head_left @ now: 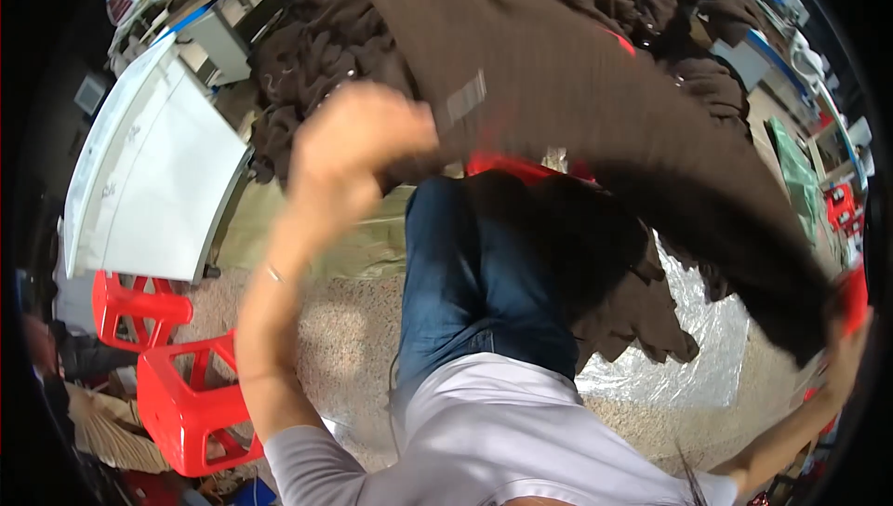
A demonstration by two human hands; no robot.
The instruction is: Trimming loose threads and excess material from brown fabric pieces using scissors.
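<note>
Brown cloth [577, 87] seen stretched from far centre to right. Left hand [367, 134] raised beside its left edge, fingers curled (heavily blurred; grip on cloth cannot be told). Right end met by right hand [847, 336]; finger state cannot be told. Red stool [170, 406] left, near.

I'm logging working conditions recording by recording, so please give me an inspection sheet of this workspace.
Surface: speckled floor, partly covered by silvery sheeting and olive sheeting.
Job's things: brown cloth, motion-blurred, extending from top centre to far right; rumpled brown pile beyond.
Hands: left hand raised at the cloth's near edge; right hand by its far-right end; blur hides both grips.
Clutter: red stools at left.
Cables: thin dark line on the floor, possibly a cable.
Surroundings: white panel at left.
</note>
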